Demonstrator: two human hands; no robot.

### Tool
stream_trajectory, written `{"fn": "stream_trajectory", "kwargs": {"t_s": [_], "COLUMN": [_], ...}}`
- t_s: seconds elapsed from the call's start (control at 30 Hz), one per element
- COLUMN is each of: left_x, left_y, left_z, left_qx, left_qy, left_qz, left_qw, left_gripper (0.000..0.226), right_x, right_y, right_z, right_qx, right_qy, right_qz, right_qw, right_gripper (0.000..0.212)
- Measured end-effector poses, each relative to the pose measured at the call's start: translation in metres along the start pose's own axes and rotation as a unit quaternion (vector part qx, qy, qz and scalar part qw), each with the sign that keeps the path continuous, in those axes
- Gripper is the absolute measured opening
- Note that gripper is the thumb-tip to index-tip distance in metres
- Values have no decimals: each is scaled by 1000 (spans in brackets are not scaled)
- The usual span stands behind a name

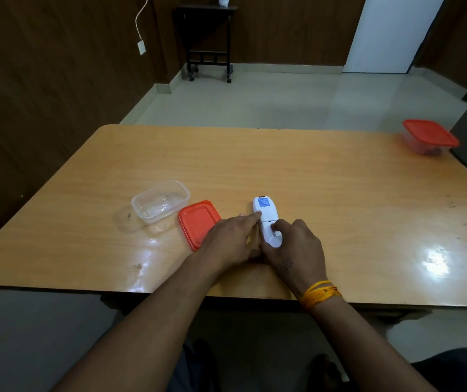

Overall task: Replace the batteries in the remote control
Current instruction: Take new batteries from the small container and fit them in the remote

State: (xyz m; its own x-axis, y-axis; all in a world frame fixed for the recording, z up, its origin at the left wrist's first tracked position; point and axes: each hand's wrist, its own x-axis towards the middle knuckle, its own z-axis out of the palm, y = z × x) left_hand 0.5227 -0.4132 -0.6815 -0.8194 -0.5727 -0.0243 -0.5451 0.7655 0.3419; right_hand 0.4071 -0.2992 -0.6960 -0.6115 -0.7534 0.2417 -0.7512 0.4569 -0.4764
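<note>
two bare hands meet on a white remote control (266,219) that lies back-side up on the wooden table (311,193), near the front edge and roughly at the middle of its width. the remote points away from the person, with a blue label on its far end and a small printed sticker on its near end. the left hand (228,241) comes in from the left, its fingers stretched along the remote's left side and one fingertip pressed on the white shell just below the blue label. the right hand (297,244) wraps the near end from the right, fingers curled, thumb laid on the back panel beside the sticker; a yellow thread band (321,294) circles that wrist. whether the battery cover is seated or partly slid is hard to tell, since the hands hide much of it. just left of the hands an orange lid (195,222) lies flat, the left hand overlapping its near corner. beyond the lid sits an open clear container (160,200). a second container with an orange lid (429,137) stands at the far right corner.
</note>
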Motion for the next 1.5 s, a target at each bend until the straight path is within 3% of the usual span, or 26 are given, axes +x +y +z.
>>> {"fn": "stream_trajectory", "kwargs": {"t_s": [0.83, 1.03, 1.17, 1.3, 1.4, 1.5], "left_x": [-3, -1, -1, 0, 0, -1], "left_y": [10, 21, 25, 28, 26, 26], "left_z": [-4, 2, -2, -3, -2, -1], "left_qx": [9, -37, -12, 6, 6, 12], "left_qy": [-20, 3, -31, -31, -29, -23], "left_qz": [-21, -61, -59, -60, -59, -55], "left_qw": [1000, 997, 998, 998, 998, 998], "left_gripper": [85, 93, 107, 100, 99, 96], "right_x": [8, 10, 26, 37, 40, 36], "right_y": [1, 6, 16, 25, 32, 38], "right_z": [4, -5, -15, -18, -23, -25], "right_qx": [10, 79, 156, 244, 192, 81], "right_qy": [1, 19, 14, -2, -51, -42], "right_qz": [10, 65, 149, 208, 206, 156], "right_qw": [1000, 995, 976, 947, 958, 984], "right_gripper": [34, 32, 28, 39, 48, 45]}}
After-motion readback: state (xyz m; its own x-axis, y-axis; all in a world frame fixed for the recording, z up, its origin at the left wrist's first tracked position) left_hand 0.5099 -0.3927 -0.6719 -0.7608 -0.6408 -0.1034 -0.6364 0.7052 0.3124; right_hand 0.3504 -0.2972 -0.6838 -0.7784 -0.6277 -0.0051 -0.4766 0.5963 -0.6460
